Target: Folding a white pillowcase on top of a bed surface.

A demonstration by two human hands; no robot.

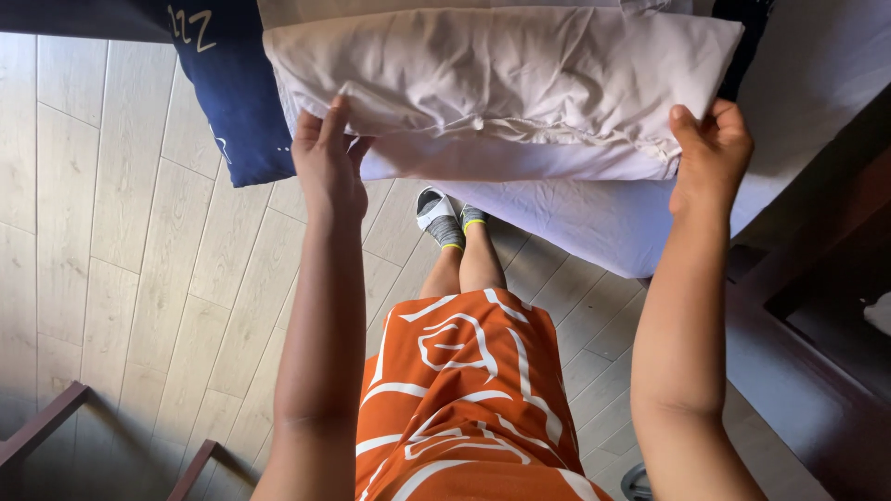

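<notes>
A white pillow in a wrinkled white pillowcase (501, 74) is held out in front of me, above the edge of a bed. My left hand (327, 162) grips its near left corner, fingers curled over the fabric. My right hand (710, 153) clasps the near right corner, thumb on top. The open hem of the pillowcase runs along the pillow's near edge between my hands.
A dark blue pillow (232, 88) with white markings hangs off the bed at the left. The bed's white sheet (594, 218) lies below the pillow. Dark wooden furniture (817, 306) stands at the right. Light plank floor (121, 232) spreads left, with dark wooden legs (42, 427) at the bottom left.
</notes>
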